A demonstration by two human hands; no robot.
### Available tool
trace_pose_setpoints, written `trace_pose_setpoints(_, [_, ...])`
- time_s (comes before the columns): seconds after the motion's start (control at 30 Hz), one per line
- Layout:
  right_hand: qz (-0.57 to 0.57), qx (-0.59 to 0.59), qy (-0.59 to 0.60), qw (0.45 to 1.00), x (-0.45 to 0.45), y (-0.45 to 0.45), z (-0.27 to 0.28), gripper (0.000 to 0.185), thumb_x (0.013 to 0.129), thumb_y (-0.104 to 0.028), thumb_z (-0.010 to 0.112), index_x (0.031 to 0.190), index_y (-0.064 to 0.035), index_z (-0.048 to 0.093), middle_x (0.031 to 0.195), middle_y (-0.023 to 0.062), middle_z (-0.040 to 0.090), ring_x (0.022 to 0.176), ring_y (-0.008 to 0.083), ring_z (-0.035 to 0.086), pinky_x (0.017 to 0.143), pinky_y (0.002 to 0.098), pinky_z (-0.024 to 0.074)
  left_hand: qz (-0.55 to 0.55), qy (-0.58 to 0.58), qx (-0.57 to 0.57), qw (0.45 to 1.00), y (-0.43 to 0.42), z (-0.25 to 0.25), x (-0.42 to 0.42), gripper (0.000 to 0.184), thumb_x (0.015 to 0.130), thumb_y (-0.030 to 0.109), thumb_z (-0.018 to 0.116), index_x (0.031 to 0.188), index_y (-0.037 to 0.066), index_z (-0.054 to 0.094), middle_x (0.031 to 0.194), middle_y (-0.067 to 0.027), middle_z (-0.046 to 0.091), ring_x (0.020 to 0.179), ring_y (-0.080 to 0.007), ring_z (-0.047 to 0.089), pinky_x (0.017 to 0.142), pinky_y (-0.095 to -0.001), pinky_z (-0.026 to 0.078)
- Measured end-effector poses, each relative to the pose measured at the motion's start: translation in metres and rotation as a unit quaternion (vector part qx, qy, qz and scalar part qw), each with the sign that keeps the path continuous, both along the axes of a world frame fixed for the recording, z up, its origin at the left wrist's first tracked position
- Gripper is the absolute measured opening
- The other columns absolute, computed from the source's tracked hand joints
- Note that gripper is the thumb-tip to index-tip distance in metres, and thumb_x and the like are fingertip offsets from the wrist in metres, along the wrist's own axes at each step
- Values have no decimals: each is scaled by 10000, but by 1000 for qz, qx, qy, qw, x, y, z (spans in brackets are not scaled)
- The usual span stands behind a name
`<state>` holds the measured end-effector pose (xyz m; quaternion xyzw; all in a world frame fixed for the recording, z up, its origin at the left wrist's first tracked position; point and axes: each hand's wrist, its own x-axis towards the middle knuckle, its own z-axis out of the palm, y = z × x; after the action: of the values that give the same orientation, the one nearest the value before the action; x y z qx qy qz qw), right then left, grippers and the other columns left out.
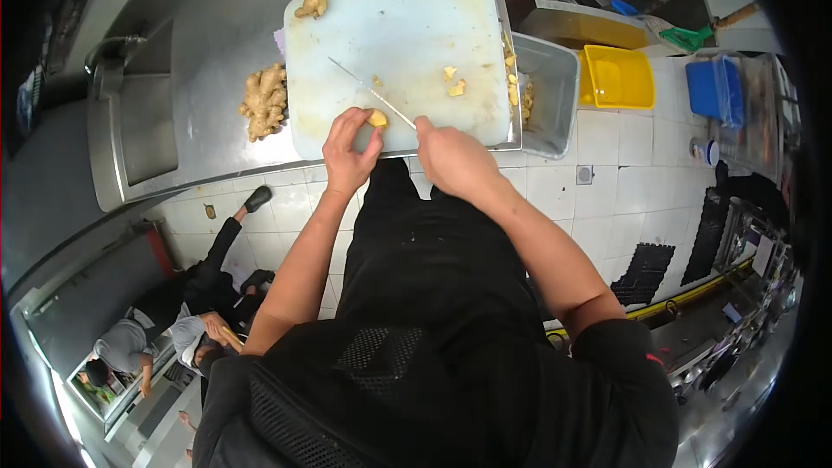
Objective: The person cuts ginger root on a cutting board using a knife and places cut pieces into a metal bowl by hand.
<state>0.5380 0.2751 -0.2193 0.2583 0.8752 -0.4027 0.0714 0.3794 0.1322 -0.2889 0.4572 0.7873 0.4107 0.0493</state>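
My left hand [348,152] holds a small piece of peeled ginger [377,119] against the near edge of the white cutting board [390,35]. In my right hand [455,156] is the handle of a knife [377,94], its blade pointing up and left over the board, just beyond the ginger piece. Cut ginger scraps [456,87] lie on the right part of the board. An unpeeled ginger knob [311,4] sits at the board's far left corner. Left of the board, a larger heap of ginger [263,102] rests on the steel counter [208,52].
A grey bin [559,95] with ginger scraps stands right of the counter, beside a yellow tub [620,77] and a blue container [715,91]. A sink [147,130] is at the left. Two people [126,347] are at the lower left.
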Motion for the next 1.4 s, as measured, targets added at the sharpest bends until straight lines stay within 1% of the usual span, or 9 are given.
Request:
trace_pose_setpoints(0.17, [45,54,-35,997,15,-20,24,199,877,-49,548,1061,21,520,737,226,682,678,412,691,620,523,547,16,-12,-5,1000,-3,-1,0,340,801,66,767,1128,24,683,1102,-138,697,967,-294,686,876,-370,545])
trace_pose_setpoints(0.5, [45,63,-28,997,21,-27,41,190,868,-16,535,1047,42,511,752,236,684,703,410,703,632,518,557,3,8,22,1000,-9,-9,-7,309,775,76,802,1065,15,713,1098,-164,713,985,-336,700,863,-381,565])
trace_pose_setpoints(0.57, [42,52,-33,997,16,-25,38,197,870,-18,535,1058,38,513,741,239,678,699,416,698,629,524,551,4,-4,9,1000,-9,-6,-6,310,782,65,779,1074,-3,700,1111,-163,718,1026,-328,701,918,-379,548])
trace_pose_setpoints(0.77, [14,9,8,1000,-13,-8,-15,185,913,-52,524,1081,23,507,736,261,665,711,463,667,640,570,510,-12,-19,4,1000,-7,2,-5,311,799,49,771,1096,2,693,1132,-167,708,1052,-321,693,937,-372,540])
trace_pose_setpoints(0.87, [-13,-41,20,999,-8,6,-12,182,955,-104,509,1082,26,502,755,271,664,739,482,653,660,587,490,-17,-26,9,999,-10,1,-6,313,810,43,769,1110,8,686,1142,-159,701,1065,-314,688,942,-366,536])
trace_pose_setpoints(0.97, [-10,-19,-35,999,-1,12,2,170,958,-91,501,1088,17,509,766,263,670,739,471,657,658,575,498,-31,-27,21,999,-12,-1,-8,309,817,50,773,1110,11,680,1153,-154,695,1068,-307,685,937,-366,536])
trace_pose_setpoints(1.07, [28,39,-39,998,6,2,13,238,904,-67,534,1121,30,530,757,243,684,710,424,698,641,532,551,-24,-8,24,999,-8,1,-6,308,791,48,784,1085,21,695,1135,-149,698,1050,-323,679,907,-378,545])
trace_pose_setpoints(1.27, [38,122,-9,992,13,-30,21,232,876,-53,554,1083,45,514,786,214,678,690,381,710,598,480,568,36,-48,-1,998,2,-3,3,295,774,96,804,1044,28,706,1099,-129,684,1005,-313,661,861,-383,541])
trace_pose_setpoints(1.4, [25,111,-5,993,14,-39,21,252,876,-41,543,1106,60,512,811,228,678,687,383,711,605,475,572,32,-44,8,998,5,-4,5,272,768,109,804,1006,22,706,1090,-126,680,1010,-314,652,854,-393,539])
